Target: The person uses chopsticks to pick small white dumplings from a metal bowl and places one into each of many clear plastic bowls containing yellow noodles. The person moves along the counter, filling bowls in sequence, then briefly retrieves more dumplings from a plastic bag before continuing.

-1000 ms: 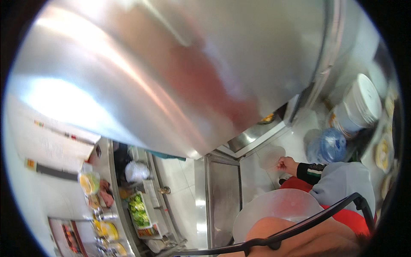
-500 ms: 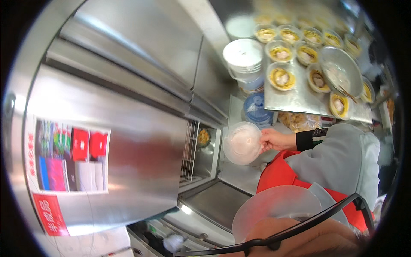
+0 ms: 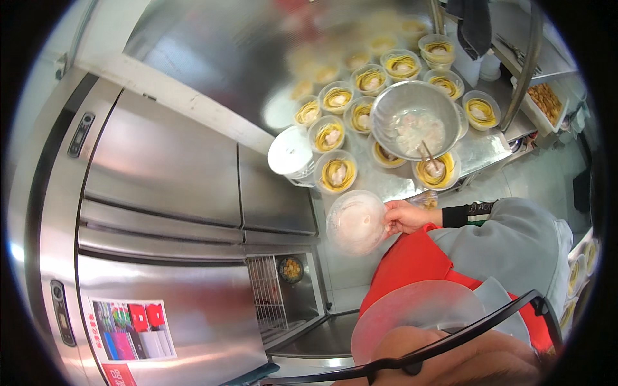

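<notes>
My right hand (image 3: 404, 217) reaches in from the right in a grey sleeve with a black cuff. Its fingers are closed on the edge of a round translucent plastic container (image 3: 356, 222), which looks whitish inside; I cannot tell what, if anything, it holds. The container is in the air in front of the steel table (image 3: 396, 185). On that table stand several clear bowls (image 3: 335, 172) with yellow strands and a pale lump in each. Among them a large metal bowl (image 3: 412, 119) holds pale, wet pieces, with a utensil (image 3: 426, 151) at its near edge. My left hand is not in view.
A steel refrigerator (image 3: 161, 174) stands at the left; its lower compartment is open, showing a wire rack (image 3: 267, 293) and a dark bowl (image 3: 291, 269). A stack of white tubs (image 3: 291, 153) is beside the table. A white bin of brown food (image 3: 547, 103) sits far right.
The view has swung, so the table and bowls appear further left and more of the refrigerator shows. My right hand keeps its hold on the container.
</notes>
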Demonstrator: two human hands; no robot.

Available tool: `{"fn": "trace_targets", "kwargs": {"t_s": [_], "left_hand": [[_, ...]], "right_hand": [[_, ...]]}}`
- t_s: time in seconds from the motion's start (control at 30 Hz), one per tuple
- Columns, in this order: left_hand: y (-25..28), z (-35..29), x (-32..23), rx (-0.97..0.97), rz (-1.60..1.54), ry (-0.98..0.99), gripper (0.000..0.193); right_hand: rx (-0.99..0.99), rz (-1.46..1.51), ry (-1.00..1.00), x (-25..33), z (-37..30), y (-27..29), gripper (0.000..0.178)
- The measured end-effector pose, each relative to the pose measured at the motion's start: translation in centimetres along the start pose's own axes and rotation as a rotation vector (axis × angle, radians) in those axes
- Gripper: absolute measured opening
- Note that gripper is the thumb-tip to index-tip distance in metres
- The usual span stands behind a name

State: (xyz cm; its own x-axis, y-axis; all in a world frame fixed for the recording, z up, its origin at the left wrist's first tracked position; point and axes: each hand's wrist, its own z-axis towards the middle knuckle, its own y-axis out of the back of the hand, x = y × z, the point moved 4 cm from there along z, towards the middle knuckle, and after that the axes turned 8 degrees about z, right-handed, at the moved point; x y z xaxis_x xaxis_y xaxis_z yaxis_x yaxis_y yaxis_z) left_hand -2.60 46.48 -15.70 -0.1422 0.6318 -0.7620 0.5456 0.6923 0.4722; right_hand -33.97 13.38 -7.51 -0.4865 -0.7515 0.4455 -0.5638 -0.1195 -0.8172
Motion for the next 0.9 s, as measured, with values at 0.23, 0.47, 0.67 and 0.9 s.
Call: {"fn": "trace_targets", "kwargs": {"t_s": [0.23,0.47,0.67,0.9], "left_hand": [[-9.9,0.8,-2.4,0.176,-0.184,0.058,0.028],[-21.5,7.5,-11.1,0.466,-0.252,-0.108,0.031],[-33.8,11.3,-21.4,1.145,0.177,-0.364,0.045],[-39.3,11.8,-24.8,1.355,0.318,-0.289,0.045]], "right_hand": [[-0.172,0.04,0.075,2.6,-1.5,5.7,0.013],[-0.302,0.052,0.159,1.6,2.4,10.5,0.014],[-0.488,-0.349,0.21,-0.2,3.9,10.9,0.023],[-0.926,-0.56,0.442,-3.2,2.8,9.6,0.034]]}}
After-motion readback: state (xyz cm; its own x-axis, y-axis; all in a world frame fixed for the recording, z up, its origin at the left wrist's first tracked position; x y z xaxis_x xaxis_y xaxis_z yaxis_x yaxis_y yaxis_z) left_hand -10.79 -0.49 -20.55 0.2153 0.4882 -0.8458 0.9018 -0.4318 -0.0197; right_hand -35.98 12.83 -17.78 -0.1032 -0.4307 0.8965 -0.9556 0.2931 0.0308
